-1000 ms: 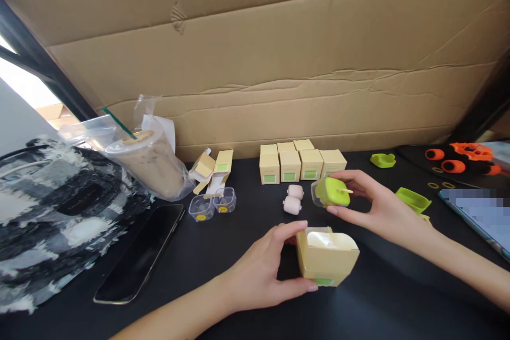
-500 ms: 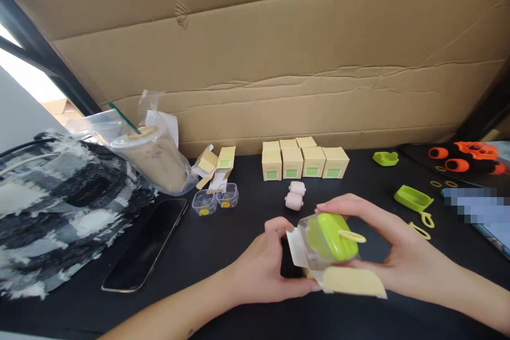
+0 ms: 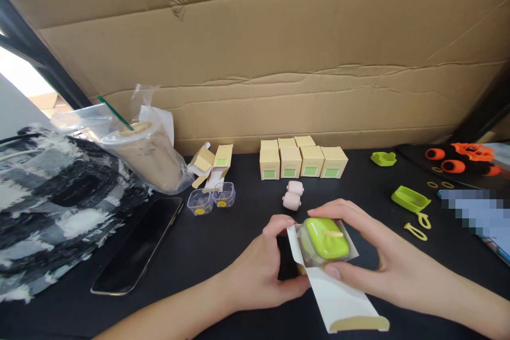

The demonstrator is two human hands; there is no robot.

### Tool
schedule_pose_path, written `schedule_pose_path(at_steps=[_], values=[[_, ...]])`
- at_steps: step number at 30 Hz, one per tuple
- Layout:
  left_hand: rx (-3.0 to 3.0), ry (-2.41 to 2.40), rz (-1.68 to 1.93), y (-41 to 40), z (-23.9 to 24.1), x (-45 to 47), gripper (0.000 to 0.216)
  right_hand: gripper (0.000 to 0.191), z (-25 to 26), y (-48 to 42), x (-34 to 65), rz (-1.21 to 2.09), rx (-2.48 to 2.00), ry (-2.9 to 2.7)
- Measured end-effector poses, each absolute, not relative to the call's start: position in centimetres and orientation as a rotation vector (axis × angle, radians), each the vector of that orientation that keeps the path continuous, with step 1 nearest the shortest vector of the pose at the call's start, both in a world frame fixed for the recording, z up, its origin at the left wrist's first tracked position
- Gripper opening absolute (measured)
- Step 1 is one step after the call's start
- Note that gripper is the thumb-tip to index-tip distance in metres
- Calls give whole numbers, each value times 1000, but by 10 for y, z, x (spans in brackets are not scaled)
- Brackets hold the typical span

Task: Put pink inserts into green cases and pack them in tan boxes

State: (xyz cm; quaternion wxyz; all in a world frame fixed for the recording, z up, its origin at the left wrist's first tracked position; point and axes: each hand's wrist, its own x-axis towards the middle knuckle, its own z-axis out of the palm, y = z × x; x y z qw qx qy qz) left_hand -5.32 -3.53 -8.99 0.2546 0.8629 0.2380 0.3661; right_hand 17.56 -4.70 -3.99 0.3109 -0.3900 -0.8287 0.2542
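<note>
Low in front of me, my left hand (image 3: pixel 263 268) is closed around a small cream cardboard box, mostly hidden behind the fingers. The long white-inside flap (image 3: pixel 338 297) of that box hangs open toward me. A clear plastic container with a rounded green lid (image 3: pixel 324 236) sits at the box's opening, partly inside. On the lid is a pale yellow loop (image 3: pixel 333 234). My right hand (image 3: pixel 370 255) grips the container from the right, fingers on the far edge and thumb on the near side. Just beyond lie two pale pink rolls (image 3: pixel 292 195).
Several cream boxes (image 3: pixel 300 162) stand in rows by the cardboard wall. Left are clear cups (image 3: pixel 200 202), opened boxes (image 3: pixel 213 162), a bagged iced drink (image 3: pixel 145 154), a phone (image 3: pixel 137 247) and a shaggy bag (image 3: pixel 67 212). Right are green parts (image 3: pixel 410 199), yellow loops (image 3: pixel 416 231) and orange items (image 3: pixel 454 164).
The green-lidded container has moved lower into the box opening, its lid now facing up more. The flap has swung down toward me. The view has shifted slightly.
</note>
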Motion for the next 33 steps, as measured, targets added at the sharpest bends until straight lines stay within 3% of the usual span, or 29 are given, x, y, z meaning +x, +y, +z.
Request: schedule_pose_path(at_steps=[7,11,19,22,26,33], values=[[2295,585,1042,-34,-90,-52,71,42,-42,-42,175,635,-953,-2275],[2329,586,1015,-33,-87,-52,62,23,-41,-42,173,513,-922,-2324],[2352,654,920,-33,-86,-54,65,24,-39,-43,180,363,-928,-2245],[2360,692,857,-34,-84,-55,66,17,-37,-41,184,453,-886,-2268],[2356,691,890,-35,-80,-55,69,33,-36,-40,187,539,-767,-2326],[2352,696,920,-36,-75,-57,54,64,-50,-41,190,553,-644,-2236]])
